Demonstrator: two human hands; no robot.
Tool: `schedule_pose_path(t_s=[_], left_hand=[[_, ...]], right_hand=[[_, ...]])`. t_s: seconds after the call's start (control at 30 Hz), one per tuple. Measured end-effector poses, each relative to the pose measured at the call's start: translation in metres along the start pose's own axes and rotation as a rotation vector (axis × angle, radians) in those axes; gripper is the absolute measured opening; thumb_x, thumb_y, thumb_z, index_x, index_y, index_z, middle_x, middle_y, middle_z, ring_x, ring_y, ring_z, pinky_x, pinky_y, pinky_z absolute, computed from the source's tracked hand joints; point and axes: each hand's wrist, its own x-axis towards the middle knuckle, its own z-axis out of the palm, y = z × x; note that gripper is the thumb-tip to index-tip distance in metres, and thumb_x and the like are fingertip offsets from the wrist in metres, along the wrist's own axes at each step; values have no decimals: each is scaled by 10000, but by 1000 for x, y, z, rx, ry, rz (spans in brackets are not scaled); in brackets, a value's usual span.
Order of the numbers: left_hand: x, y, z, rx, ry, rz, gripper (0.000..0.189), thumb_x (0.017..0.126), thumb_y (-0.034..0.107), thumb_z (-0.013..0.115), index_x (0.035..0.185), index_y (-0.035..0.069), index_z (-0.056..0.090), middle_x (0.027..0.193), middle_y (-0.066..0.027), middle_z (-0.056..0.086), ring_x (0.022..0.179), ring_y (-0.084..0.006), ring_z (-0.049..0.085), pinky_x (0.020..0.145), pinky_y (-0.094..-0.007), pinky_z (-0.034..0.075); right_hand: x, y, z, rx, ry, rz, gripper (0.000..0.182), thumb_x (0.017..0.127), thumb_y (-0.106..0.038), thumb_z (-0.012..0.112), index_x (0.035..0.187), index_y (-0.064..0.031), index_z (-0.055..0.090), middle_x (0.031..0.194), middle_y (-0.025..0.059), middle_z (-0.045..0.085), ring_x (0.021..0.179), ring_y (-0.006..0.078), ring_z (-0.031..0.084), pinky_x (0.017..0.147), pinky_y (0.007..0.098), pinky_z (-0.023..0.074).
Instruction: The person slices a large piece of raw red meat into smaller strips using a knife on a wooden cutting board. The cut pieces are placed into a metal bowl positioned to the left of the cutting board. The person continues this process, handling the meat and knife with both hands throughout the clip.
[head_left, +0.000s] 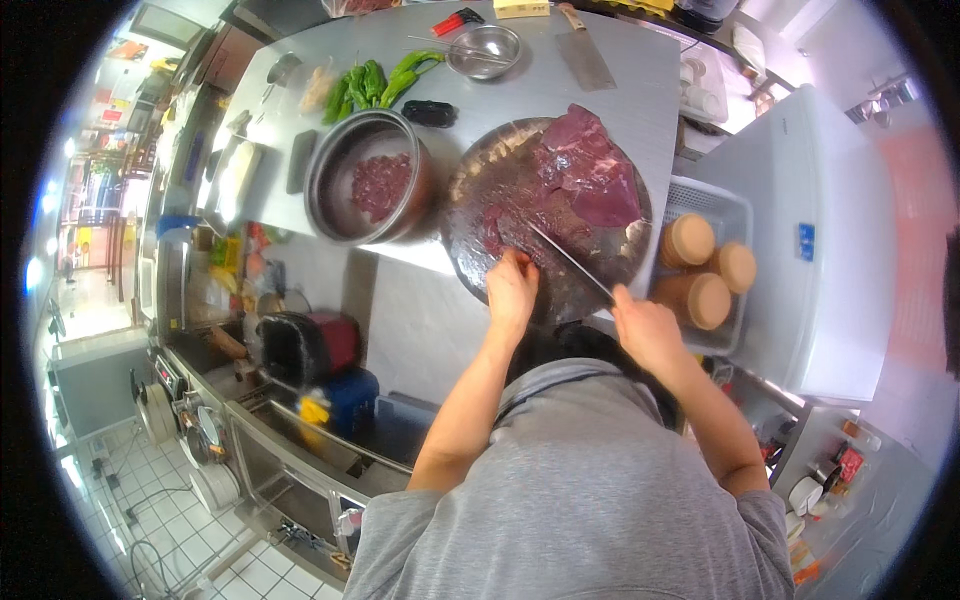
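My right hand (641, 322) grips the handle of a knife (574, 262), its narrow blade pointing up and left over a round, dark chopping board (480, 161). My left hand (514, 289) rests at the board's near edge with its fingers bent; what lies under the fingertips is hidden. Just beyond them is a small piece of dark red meat (493, 225). A large raw slab, apparently liver (592, 169), covers the far right part of the board. Left of the board, a deep metal pot (313, 187) holds cut red meat (381, 184).
Beyond the pot lie green peppers (367, 84), a black object (429, 113) and a metal bowl (484, 52). A cleaver (586, 60) lies at the back of the metal table (637, 45). At right, a plastic basket (739, 206) holds several lidded containers (705, 300).
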Motion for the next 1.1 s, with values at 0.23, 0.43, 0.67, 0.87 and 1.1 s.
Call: schedule_pose_path(t_s=[0.23, 0.43, 0.67, 0.87, 1.1], left_hand=[[0, -5, 3, 85, 1, 15, 160, 740, 82, 658, 863, -18, 638, 789, -207, 661, 738, -365, 655, 686, -412, 517], [-1, 15, 8, 49, 50, 105, 148, 724, 80, 668, 824, -26, 638, 846, -219, 633, 755, -386, 625, 693, -436, 500], [5, 15, 21, 83, 67, 6, 154, 703, 88, 671, 791, -34, 636, 786, -237, 634, 749, -414, 623, 685, -471, 498], [0, 16, 21, 64, 13, 23, 172, 695, 91, 673, 810, -32, 638, 794, -259, 625, 769, -439, 620, 689, -475, 502], [-38, -14, -18, -573, -199, -281, 96, 818, 52, 609, 860, -31, 633, 758, -100, 653, 654, -232, 649, 625, -366, 540]], right_hand=[[-14, 14, -1, -71, -86, 23, 150, 913, -157, 482, 975, -32, 426, 698, 212, 630, 676, 416, 627, 604, 512, 493], [-12, 15, -1, -30, -91, 1, 163, 916, -163, 480, 981, -25, 421, 682, 231, 621, 666, 434, 620, 609, 528, 489], [-20, 27, -3, -50, -182, 6, 191, 921, -185, 483, 987, -19, 417, 699, 253, 618, 687, 435, 623, 609, 533, 487], [14, 5, 9, -30, -86, -19, 216, 916, -207, 497, 986, -17, 420, 716, 257, 622, 705, 454, 620, 628, 547, 483], [8, 3, 8, -134, -51, 29, 246, 909, -211, 511, 1037, -18, 428, 737, 257, 626, 732, 451, 616, 645, 548, 481]])
